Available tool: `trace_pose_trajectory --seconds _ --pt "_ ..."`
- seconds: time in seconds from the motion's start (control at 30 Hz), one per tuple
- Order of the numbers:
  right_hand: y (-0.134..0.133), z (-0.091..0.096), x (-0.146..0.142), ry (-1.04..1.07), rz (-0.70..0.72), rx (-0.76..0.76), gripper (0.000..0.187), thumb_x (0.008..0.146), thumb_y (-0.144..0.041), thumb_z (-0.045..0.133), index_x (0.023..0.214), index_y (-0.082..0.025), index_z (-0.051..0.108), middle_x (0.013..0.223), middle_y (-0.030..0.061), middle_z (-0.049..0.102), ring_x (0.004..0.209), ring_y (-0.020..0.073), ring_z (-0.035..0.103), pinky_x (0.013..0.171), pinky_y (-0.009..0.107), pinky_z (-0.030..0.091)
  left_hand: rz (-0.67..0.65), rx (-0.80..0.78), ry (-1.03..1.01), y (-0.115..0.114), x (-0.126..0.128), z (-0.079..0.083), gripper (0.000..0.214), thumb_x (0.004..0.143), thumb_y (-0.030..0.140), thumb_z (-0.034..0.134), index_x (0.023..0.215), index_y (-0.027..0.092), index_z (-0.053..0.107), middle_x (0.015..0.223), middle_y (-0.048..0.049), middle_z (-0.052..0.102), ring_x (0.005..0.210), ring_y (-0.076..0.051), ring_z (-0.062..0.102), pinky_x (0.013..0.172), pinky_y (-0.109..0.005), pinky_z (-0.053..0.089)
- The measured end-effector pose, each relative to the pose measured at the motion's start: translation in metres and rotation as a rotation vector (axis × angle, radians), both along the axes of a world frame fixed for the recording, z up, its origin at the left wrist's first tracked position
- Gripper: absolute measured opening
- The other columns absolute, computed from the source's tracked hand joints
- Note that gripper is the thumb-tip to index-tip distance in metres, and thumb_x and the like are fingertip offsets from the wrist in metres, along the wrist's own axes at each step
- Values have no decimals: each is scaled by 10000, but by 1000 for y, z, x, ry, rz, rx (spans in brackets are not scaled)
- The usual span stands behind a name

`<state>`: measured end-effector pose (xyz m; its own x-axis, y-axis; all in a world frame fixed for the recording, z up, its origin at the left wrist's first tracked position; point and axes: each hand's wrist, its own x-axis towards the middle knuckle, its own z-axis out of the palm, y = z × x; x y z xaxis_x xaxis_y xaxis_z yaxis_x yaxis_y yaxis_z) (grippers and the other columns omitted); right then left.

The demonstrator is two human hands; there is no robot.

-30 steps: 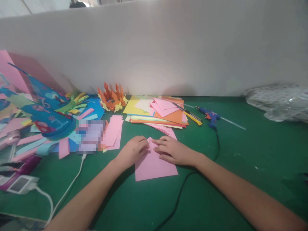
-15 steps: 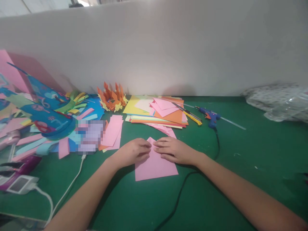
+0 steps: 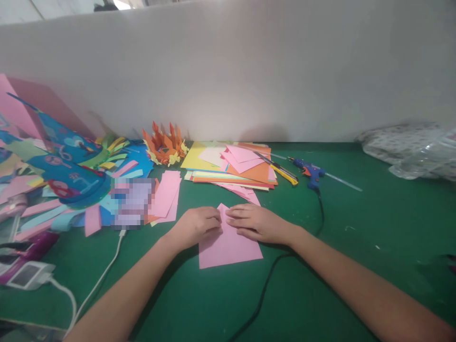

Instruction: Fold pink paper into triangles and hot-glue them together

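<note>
A pink sheet of paper (image 3: 230, 249) lies on the green table in front of me, its upper end folded to a point between my hands. My left hand (image 3: 199, 225) is closed at the paper's left side, with bent fingers and thumb on the folded edge; the fingertips partly hide the crease. From the other side, my right hand (image 3: 260, 223) rests open on the paper, its fingers stretched out over the right fold. The fingertips of both hands almost meet near the middle of the upper end.
Behind the paper lie a stack of coloured sheets (image 3: 199, 159), a yellow cutter knife (image 3: 285, 175) and a blue glue gun (image 3: 313, 175) with a black cord. Left are an orange paper crown (image 3: 166, 147), blue cone hats (image 3: 74, 178), pink strips (image 3: 167, 192) and a white cable (image 3: 116, 259).
The whole view has shifted very slightly. My left hand sits a touch lower on the fold; my right hand and the paper look nearly the same.
</note>
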<state>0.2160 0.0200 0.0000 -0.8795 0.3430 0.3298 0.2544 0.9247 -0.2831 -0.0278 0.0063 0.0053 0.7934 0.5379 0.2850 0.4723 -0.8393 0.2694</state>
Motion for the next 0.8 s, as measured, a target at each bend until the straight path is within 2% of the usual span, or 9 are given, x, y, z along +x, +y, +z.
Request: trace_pose_trajectory --seconds 0.27,0.63,0.8 --pt "1 1 1 3 6 -11 328 938 -260 425 1200 -141 583 1174 134 611 1189 236 470 992 432 415 -30 58 3 -1 1 -1 277 936 244 415 804 158 643 855 -63 668 860 -147 625 778 -262 494" --pt "-1 5 1 -55 1 40 317 939 -246 409 1179 -155 594 1183 139 593 1180 243 458 976 431 408 -46 -97 -23 1 -2 3 247 919 291 457 847 161 655 992 -88 668 925 -169 623 817 -276 490" --pt "-2 4 0 -40 0 60 307 936 -241 411 1164 -166 603 1180 137 593 1173 243 457 961 434 415 -45 -132 -27 2 -3 2 260 926 247 433 844 163 664 1000 -85 670 941 -169 620 836 -277 483"
